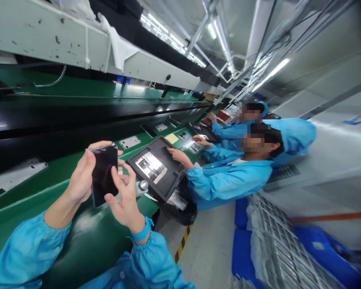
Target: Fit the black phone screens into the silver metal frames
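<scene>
My left hand (80, 176) grips a smartphone (101, 186) with a dark glossy face and a thin light edge. The thumb lies along its left side and the fingers reach behind its top. My right hand (125, 196) is at the phone's right side, fingers spread, with a fingertip over the dark face and the thumb near the lower right corner; whether these press on it I cannot tell. Behind my right hand stands a small bottle with a metallic cap (143, 185).
White phone-shaped plates (18, 176) lie on the green bench (87, 241). A black tray (159, 148) holds a pale printed sheet (152, 166), and a co-worker's hand (180, 156) rests at its edge. Another person in blue sits beyond. Blue bins (243, 249) stand at right.
</scene>
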Action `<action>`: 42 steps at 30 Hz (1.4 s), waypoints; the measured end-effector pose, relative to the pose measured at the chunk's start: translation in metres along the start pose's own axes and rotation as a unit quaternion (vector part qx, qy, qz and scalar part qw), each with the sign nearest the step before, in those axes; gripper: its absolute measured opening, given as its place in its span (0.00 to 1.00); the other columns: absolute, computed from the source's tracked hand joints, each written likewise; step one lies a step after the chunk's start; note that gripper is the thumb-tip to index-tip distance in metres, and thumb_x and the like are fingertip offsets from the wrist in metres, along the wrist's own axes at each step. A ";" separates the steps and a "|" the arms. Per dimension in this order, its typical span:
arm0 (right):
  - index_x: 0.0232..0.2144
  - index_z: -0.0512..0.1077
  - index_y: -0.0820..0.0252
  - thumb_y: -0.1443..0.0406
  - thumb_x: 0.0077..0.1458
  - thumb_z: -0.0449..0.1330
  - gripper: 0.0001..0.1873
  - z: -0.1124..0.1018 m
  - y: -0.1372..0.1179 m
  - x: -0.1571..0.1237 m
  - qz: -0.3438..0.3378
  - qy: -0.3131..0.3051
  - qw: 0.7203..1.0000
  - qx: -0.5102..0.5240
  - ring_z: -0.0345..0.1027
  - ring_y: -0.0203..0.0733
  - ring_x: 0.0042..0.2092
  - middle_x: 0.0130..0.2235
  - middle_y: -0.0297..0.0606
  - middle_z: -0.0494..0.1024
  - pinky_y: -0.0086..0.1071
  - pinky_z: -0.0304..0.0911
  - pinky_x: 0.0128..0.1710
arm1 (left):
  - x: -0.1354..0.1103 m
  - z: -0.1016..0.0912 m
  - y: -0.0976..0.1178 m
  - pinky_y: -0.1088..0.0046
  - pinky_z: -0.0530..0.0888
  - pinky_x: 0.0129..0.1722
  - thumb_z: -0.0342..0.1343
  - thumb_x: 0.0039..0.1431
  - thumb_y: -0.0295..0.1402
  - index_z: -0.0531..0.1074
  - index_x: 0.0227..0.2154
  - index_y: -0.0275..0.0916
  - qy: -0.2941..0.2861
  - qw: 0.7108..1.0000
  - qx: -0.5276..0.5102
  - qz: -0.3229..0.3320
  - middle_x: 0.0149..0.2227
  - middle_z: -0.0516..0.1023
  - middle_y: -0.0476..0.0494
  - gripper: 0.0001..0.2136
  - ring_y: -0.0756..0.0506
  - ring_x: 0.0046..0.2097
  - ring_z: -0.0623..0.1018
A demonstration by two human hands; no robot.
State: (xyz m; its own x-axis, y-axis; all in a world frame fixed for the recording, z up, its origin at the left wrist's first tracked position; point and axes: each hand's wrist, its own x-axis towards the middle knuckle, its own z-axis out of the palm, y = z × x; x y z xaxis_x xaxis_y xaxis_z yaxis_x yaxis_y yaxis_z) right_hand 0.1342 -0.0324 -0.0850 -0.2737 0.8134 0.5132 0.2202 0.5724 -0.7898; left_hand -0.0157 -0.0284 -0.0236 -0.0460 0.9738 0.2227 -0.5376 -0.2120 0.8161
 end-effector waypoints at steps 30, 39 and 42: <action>0.34 0.74 0.57 0.36 0.68 0.47 0.34 -0.023 -0.023 0.009 0.105 -0.103 0.979 0.142 0.70 0.41 0.35 0.32 0.38 0.76 0.34 0.69 0.39 | -0.002 0.004 0.010 0.63 0.84 0.37 0.54 0.71 0.53 0.77 0.46 0.41 0.041 0.999 0.025 0.015 0.39 0.87 0.43 0.20 0.39 0.36 0.86; 0.17 0.66 0.57 0.26 0.54 0.50 0.44 -0.013 0.007 -0.015 0.211 -0.226 0.929 0.202 0.59 0.32 0.17 0.15 0.31 0.64 0.28 0.58 0.18 | 0.004 0.002 0.010 0.59 0.85 0.26 0.69 0.52 0.60 0.75 0.48 0.40 0.122 0.990 -0.056 0.031 0.37 0.87 0.34 0.31 0.37 0.31 0.86; 0.16 0.65 0.56 0.25 0.47 0.57 0.43 -0.004 0.009 -0.014 0.219 -0.209 0.926 0.227 0.60 0.33 0.17 0.16 0.33 0.66 0.29 0.58 0.17 | 0.003 0.006 0.007 0.60 0.85 0.26 0.71 0.51 0.59 0.76 0.47 0.42 0.137 0.987 -0.068 0.052 0.37 0.87 0.35 0.30 0.38 0.30 0.86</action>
State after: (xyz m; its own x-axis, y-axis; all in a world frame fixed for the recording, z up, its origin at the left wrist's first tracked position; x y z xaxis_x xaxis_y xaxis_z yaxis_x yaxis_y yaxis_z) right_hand 0.1439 -0.0385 -0.0976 -0.6111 0.7915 0.0112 0.0057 0.0185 -0.9998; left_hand -0.0141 -0.0270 -0.0140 -0.3231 0.9368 0.1344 -0.6248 -0.3178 0.7131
